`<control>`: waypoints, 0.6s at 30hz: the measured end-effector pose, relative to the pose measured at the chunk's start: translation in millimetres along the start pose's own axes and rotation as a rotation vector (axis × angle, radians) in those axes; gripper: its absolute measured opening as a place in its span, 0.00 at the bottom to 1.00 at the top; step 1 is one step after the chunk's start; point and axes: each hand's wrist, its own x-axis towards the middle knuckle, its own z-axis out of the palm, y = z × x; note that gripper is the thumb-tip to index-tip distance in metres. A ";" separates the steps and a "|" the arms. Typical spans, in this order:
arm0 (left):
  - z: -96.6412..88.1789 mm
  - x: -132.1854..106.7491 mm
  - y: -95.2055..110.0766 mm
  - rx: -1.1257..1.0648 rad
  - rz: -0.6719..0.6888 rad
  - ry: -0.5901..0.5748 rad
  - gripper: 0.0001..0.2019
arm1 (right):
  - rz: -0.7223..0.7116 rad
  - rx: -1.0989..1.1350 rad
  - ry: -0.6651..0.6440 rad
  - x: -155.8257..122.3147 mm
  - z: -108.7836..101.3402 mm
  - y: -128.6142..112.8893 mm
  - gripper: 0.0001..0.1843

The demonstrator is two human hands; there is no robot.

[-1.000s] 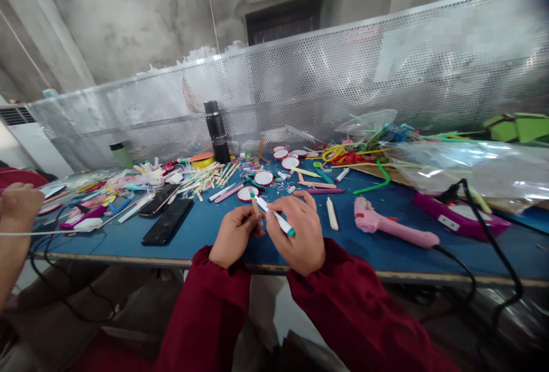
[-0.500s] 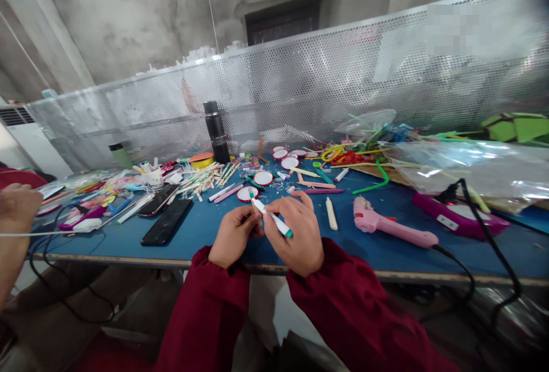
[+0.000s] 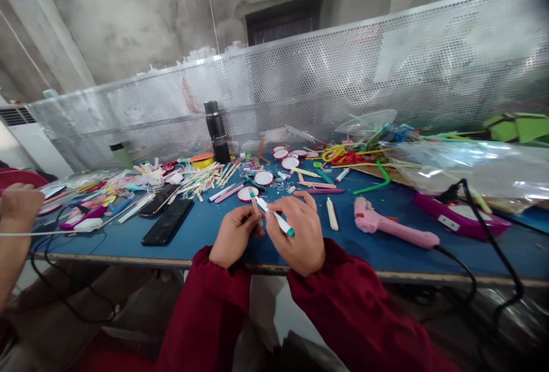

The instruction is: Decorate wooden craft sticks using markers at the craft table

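Head view: the left hand [image 3: 234, 236] and the right hand [image 3: 298, 235] meet over the near edge of the blue counter [image 3: 206, 229], both wrists in dark red sleeves. The right hand is closed around a white marker [image 3: 274, 218] with green ends, held at a slant with its upper tip pointing away and to the left. The left hand is closed with its fingertips pinching a small wooden stick [image 3: 255, 206], which stands just beside the marker's upper end; whether tip and stick touch cannot be told. Directly beyond the hands lies a white disc with a red rim [image 3: 247, 194], and further discs of the same kind lie behind it. A pale glue stick [image 3: 331, 214] lies on the counter just right of the right hand, and a pink glue gun [image 3: 392, 229] lies further right with its black cable running off the counter edge. Two dark phones [image 3: 166, 212] lie side by side to the left of the hands. A black flask [image 3: 217, 132] stands upright at the far side, in front of a perforated metal screen [image 3: 364, 69]. A clear plastic bag [image 3: 472, 169] covers the right end of the counter. At the far left edge, another person's hand [image 3: 17, 206] holds a thin white cord.
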 end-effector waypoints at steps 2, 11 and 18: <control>0.3 0.2 0.6 -0.005 -0.004 0.003 0.11 | 0.004 0.004 0.008 0.0 0.1 -0.1 0.02; 0.0 -1.2 2.2 0.010 -0.001 -0.006 0.11 | -0.016 0.031 -0.025 0.9 -0.3 -1.3 0.03; 0.6 -1.6 3.5 0.016 0.000 -0.003 0.12 | -0.021 0.025 -0.035 1.4 -0.6 -1.5 0.03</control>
